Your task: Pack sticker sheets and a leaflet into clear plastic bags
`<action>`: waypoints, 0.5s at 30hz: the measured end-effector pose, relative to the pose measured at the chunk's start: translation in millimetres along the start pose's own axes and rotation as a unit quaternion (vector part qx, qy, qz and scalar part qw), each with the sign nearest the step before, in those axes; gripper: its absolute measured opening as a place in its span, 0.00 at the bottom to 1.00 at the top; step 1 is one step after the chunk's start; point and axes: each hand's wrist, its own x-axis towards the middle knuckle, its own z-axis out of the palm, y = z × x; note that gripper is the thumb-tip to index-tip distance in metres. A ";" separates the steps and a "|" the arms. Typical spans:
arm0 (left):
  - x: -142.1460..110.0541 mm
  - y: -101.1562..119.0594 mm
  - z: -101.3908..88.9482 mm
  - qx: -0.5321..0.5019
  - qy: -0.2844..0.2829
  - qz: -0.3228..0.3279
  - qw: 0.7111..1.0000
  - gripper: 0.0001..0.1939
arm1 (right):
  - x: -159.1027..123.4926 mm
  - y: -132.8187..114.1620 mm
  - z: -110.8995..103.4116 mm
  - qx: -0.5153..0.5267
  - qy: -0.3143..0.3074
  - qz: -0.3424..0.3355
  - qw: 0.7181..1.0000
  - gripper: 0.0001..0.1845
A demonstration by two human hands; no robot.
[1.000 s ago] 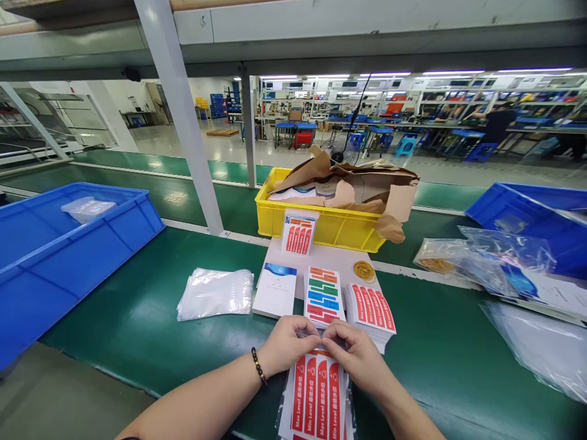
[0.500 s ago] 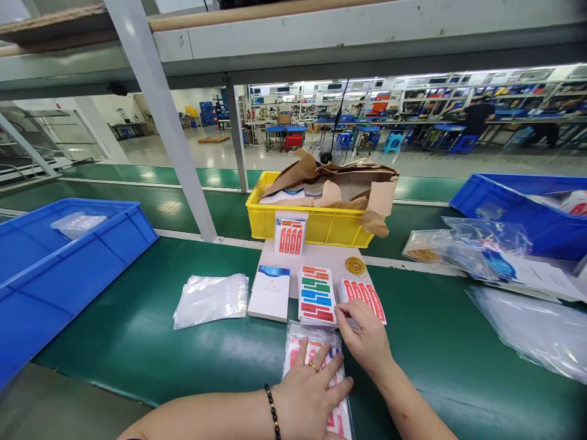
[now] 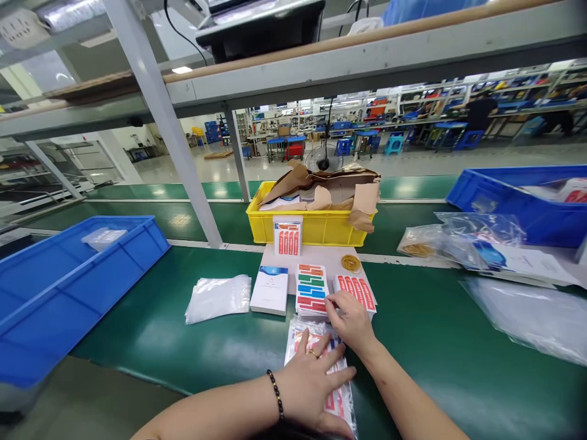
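Observation:
My left hand (image 3: 316, 382), fingers spread, lies flat on clear plastic bags (image 3: 342, 400) with red-and-white printed sheets inside. My right hand (image 3: 351, 321) is closed, thumb and forefinger pinching at the lower right corner of the top sticker sheet (image 3: 312, 287), which has orange, green, blue and red labels. That sheet lies on a stack. Just right of it is a stack of red-and-white sticker sheets (image 3: 355, 290), partly behind my right hand. To the left are a white booklet stack (image 3: 270, 290) with a blue top and a pile of clear bags (image 3: 219, 298).
A yellow bin (image 3: 312, 227) with brown paper stands behind, a sticker sheet (image 3: 288, 237) leaning on it. Rubber bands (image 3: 351, 263) lie nearby. Blue bins (image 3: 87, 287) flank the green bench (image 3: 413, 342). Plastic bags (image 3: 527, 318) lie right. A white post (image 3: 167, 122) rises at left.
The camera view has tilted and shifted slightly. Both hands keep nearly the same places: the left flat on the bags, the right at the sticker sheet's corner.

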 end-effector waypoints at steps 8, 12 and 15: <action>-61.1 -9.5 7.3 -0.254 0.267 -0.183 0.912 0.26 | -14.4 -11.9 -35.8 0.089 0.035 0.124 0.988 0.08; -84.4 -14.5 20.2 -0.454 0.321 -0.245 0.794 0.27 | -65.5 -30.9 -44.8 0.274 0.000 0.320 0.907 0.21; -82.5 -9.3 25.7 -0.609 0.327 -0.227 0.686 0.29 | -97.3 -52.0 -37.4 0.412 0.007 0.434 0.802 0.24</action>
